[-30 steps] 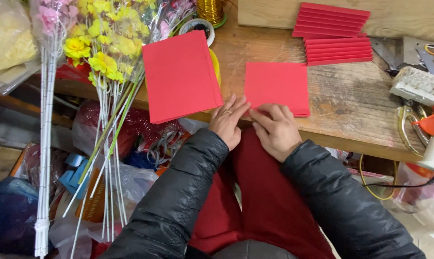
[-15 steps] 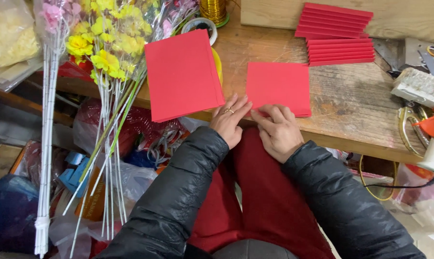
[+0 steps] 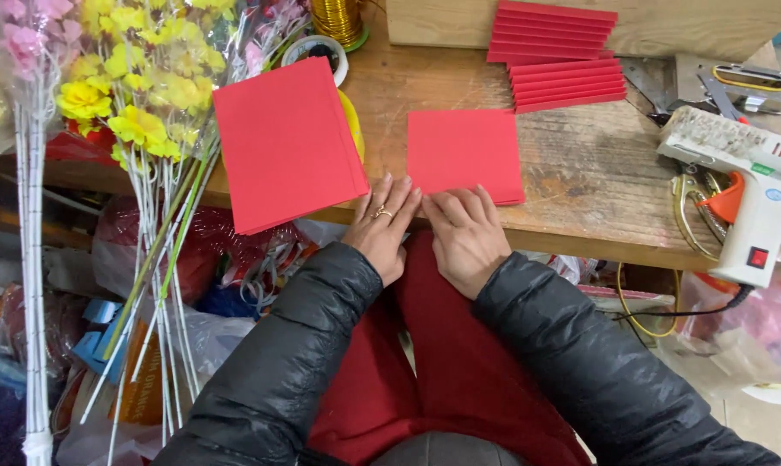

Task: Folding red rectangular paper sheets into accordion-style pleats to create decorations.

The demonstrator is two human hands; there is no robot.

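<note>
Two hands, left hand (image 3: 380,226) and right hand (image 3: 464,235), pressed flat on the red sheet's (image 3: 462,155) near edge as before, fingers now drawn closer together.

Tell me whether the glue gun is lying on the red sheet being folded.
No: the glue gun lies at the table's right end, apart from the red sheet under both hands.
</note>
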